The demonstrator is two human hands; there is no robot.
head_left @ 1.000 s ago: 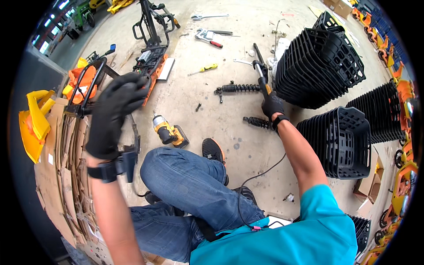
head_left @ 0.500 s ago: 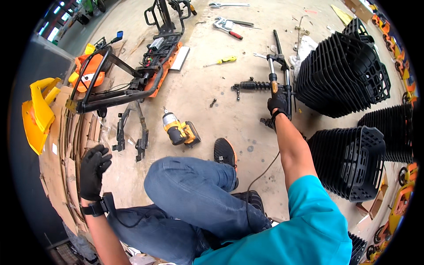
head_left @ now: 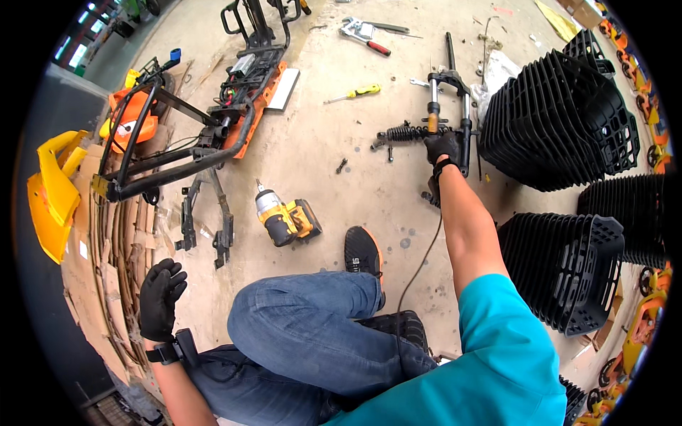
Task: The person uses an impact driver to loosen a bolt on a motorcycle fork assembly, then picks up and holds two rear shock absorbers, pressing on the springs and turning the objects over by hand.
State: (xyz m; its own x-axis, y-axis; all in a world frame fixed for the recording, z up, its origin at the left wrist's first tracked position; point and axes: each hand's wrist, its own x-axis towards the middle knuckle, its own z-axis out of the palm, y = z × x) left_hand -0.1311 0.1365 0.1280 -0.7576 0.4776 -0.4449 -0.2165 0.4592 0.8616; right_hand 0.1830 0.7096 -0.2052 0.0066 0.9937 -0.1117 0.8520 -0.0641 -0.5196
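A black and silver front fork lies on the floor at the right. My right hand, in a black glove, is closed round the lower end of its left leg. Beside that hand lies a black coil-spring shock absorber; a bolt rests just below it. My left hand, also gloved, is raised over my thigh near stacked cardboard. Its fingers are loosely bent and apart, with nothing visible in them. A yellow and black power drill-like driver lies on the floor between my hands.
Stacked black plastic baskets stand on the right. A black tubular vehicle frame with orange panels occupies the left, near flattened cardboard and a yellow panel. Farther out lie a yellow screwdriver and red-handled pliers.
My right hand and the fork have shifted slightly away from me. The left hand has come a little nearer and to the right, its fingers more bent. The whole view has tilted slightly.
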